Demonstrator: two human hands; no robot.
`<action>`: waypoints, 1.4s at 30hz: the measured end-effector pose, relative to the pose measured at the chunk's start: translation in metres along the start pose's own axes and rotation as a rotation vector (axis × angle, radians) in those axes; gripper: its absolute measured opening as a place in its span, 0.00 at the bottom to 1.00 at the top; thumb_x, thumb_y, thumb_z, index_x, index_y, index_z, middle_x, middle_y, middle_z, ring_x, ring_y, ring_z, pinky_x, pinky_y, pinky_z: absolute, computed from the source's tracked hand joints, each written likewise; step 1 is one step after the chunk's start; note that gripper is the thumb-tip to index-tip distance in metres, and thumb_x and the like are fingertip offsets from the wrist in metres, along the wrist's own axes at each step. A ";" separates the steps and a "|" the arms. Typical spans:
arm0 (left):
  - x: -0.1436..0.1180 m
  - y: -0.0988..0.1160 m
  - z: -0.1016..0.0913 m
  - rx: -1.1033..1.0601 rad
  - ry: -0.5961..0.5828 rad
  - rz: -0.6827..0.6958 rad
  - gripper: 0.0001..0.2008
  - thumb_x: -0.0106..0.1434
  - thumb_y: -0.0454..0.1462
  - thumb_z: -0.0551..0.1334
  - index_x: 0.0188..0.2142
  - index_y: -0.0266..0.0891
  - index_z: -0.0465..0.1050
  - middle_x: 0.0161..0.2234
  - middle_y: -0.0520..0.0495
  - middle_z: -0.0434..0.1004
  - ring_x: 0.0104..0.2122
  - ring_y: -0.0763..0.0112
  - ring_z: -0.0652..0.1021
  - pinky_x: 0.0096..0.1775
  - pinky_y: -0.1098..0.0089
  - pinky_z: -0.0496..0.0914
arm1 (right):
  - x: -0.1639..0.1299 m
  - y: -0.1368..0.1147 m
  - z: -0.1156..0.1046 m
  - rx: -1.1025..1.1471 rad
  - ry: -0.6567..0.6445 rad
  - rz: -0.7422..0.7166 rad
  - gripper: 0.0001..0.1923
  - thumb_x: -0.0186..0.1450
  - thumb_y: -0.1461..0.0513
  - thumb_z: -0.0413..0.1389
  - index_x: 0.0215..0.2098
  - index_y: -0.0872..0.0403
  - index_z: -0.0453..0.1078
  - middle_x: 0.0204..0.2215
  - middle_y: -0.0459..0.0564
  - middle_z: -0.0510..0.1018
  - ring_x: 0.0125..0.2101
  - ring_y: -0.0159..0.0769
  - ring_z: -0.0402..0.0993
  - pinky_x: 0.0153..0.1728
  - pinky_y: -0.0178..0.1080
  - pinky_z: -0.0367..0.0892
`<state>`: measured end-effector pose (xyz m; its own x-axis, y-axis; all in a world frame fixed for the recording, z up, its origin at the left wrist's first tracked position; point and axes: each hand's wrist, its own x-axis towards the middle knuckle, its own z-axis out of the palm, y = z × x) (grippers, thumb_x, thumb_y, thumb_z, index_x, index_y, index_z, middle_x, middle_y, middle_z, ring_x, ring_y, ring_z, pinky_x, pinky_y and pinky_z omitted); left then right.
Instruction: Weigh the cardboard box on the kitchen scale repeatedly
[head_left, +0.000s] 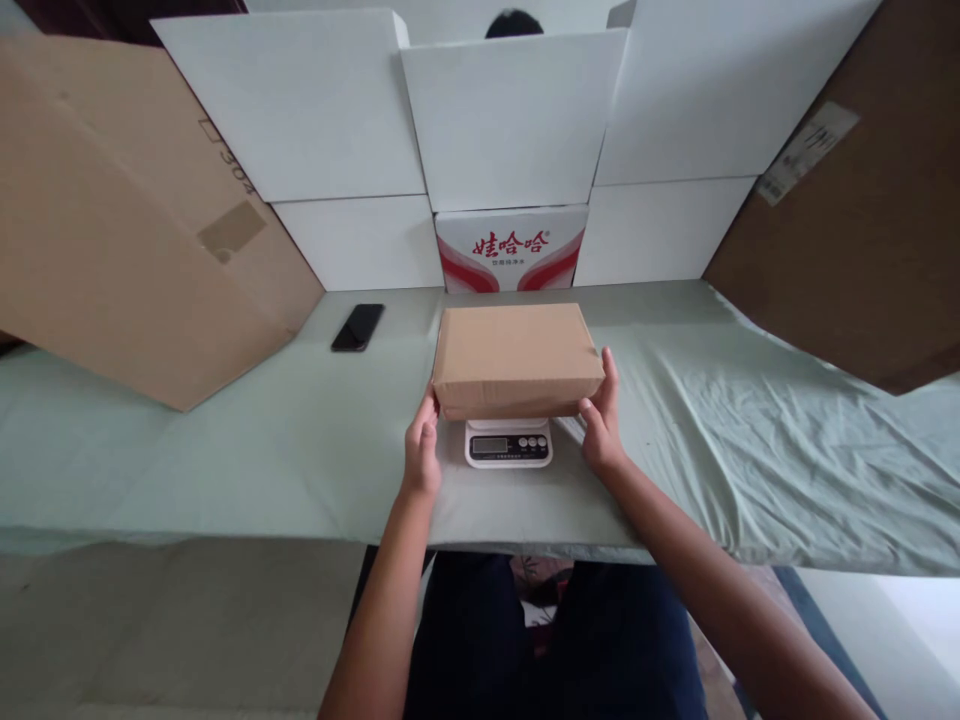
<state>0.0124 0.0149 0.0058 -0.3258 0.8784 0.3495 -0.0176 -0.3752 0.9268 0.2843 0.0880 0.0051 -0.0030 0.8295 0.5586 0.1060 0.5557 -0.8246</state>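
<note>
Gripping the brown cardboard box (517, 358) from both sides, the fingers (424, 412) of the left hand (421, 455) curl against its near left corner, while the right hand (602, 425) presses flat on the near right edge, thumb along the side. Both hands clasp the box rather than pinch it.

The box sits on, or just above, a small white kitchen scale (508, 443); contact is hidden by its overhang. It is much wider than the platform, so it could tip or slide off if released off-centre. Hands left touching it would likely skew any reading, and its front edge shades the display.

Further out, the scale stands on a surface (225, 470) draped in wrinkled pale green cloth, which may let it rock. A black phone (358, 327) lies well apart to the left, and white boxes (510, 130) form a wall behind.
</note>
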 end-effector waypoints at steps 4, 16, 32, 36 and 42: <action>0.001 -0.001 0.000 -0.011 0.014 0.023 0.44 0.67 0.66 0.56 0.71 0.40 0.68 0.72 0.35 0.65 0.73 0.46 0.63 0.72 0.51 0.59 | 0.003 -0.003 -0.001 0.002 0.040 0.003 0.41 0.69 0.41 0.52 0.77 0.32 0.44 0.69 0.50 0.64 0.70 0.58 0.62 0.69 0.69 0.58; 0.001 0.000 0.002 -0.015 0.017 -0.013 0.45 0.66 0.67 0.56 0.68 0.39 0.71 0.71 0.33 0.67 0.73 0.46 0.65 0.71 0.52 0.60 | 0.005 -0.001 -0.002 0.047 0.003 0.012 0.39 0.70 0.41 0.52 0.76 0.34 0.48 0.76 0.46 0.56 0.76 0.58 0.51 0.73 0.68 0.52; 0.010 -0.010 0.003 0.007 0.036 -0.022 0.42 0.67 0.66 0.54 0.67 0.41 0.72 0.68 0.34 0.72 0.70 0.49 0.69 0.70 0.53 0.61 | 0.018 0.014 -0.002 0.111 0.087 -0.051 0.39 0.67 0.37 0.49 0.73 0.36 0.57 0.65 0.50 0.69 0.67 0.58 0.67 0.67 0.65 0.62; 0.012 -0.009 0.004 0.001 0.037 -0.020 0.41 0.67 0.66 0.55 0.66 0.41 0.74 0.68 0.35 0.73 0.70 0.49 0.70 0.69 0.54 0.62 | 0.025 0.013 -0.001 0.122 0.154 -0.043 0.40 0.65 0.36 0.48 0.72 0.36 0.58 0.62 0.51 0.71 0.64 0.57 0.70 0.64 0.63 0.65; 0.010 -0.001 0.005 -0.008 0.071 -0.011 0.40 0.68 0.65 0.56 0.66 0.41 0.74 0.67 0.36 0.73 0.70 0.48 0.69 0.70 0.54 0.63 | 0.032 0.011 -0.001 0.087 0.202 0.037 0.39 0.66 0.36 0.46 0.71 0.38 0.60 0.61 0.52 0.72 0.62 0.55 0.71 0.62 0.62 0.67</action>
<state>0.0133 0.0257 0.0086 -0.3914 0.8596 0.3285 -0.0286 -0.3682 0.9293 0.2865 0.1202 0.0142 0.1992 0.8259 0.5274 0.0160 0.5354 -0.8444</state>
